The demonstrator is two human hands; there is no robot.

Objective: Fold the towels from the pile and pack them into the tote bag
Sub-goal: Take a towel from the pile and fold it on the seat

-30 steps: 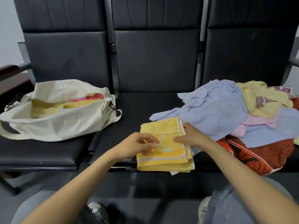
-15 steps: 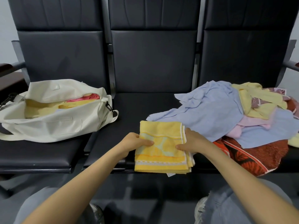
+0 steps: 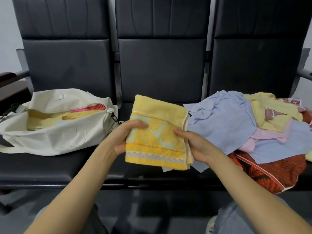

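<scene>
Head view: left hand [image 3: 124, 136] and right hand [image 3: 195, 144] grip the folded yellow towel [image 3: 157, 132] between tote bag [image 3: 50, 137] and towel pile [image 3: 236, 125].

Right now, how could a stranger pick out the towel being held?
On the row of black seats, a bag lies left and a pile right. Between them, the left hand and right hand hold a folded towel. It alone has an orange stripe and white patterned band.

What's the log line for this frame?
left hand: grips folded yellow towel; right hand: grips it too; tote bag: open, part-filled; pile: unfolded
</scene>
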